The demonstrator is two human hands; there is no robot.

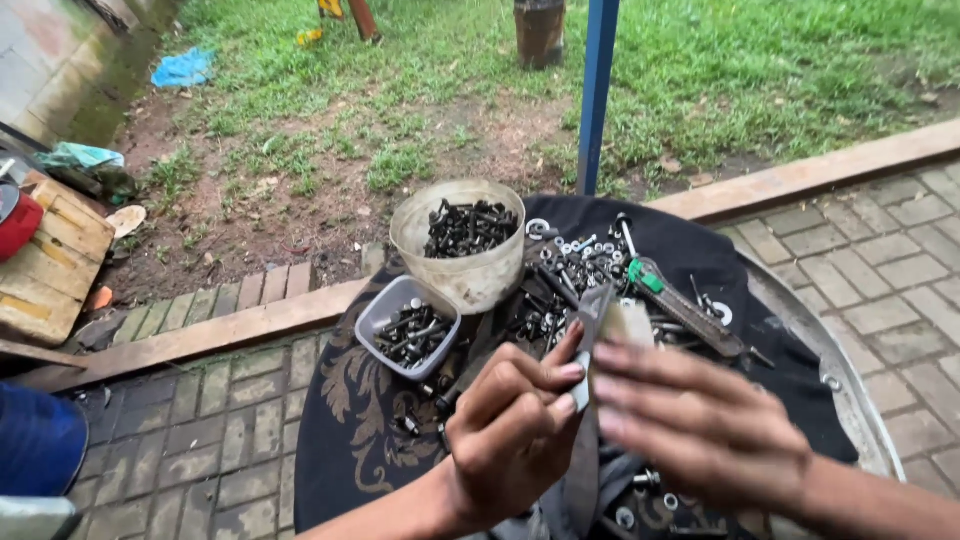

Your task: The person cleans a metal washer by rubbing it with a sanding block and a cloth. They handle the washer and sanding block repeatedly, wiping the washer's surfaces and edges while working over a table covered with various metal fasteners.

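Far left, a wooden crate (45, 262) lies on bare ground beside the brick paving (215, 440). Centre-left, on a black patterned cloth (345, 420) over a round metal tray (850, 395), stand a small grey tub (395, 305) and, just behind it, a larger round pail (470, 275), both holding dark bolts.

Left hand (510, 435): fingers closed, thumb and forefinger pinching the near edge of a flat grey metal strip (600, 315) held upright above the cloth.

Right hand (700, 420): blurred, fingers extended flat against the strip's right face; whether it grips cannot be told.

Judgement: the strip appears thin, stiff and light, possibly greasy; best held by its long edges near the lower end.

Right, loose bolts and washers (575, 265) and a green-handled tool (690, 315) lie on the cloth.
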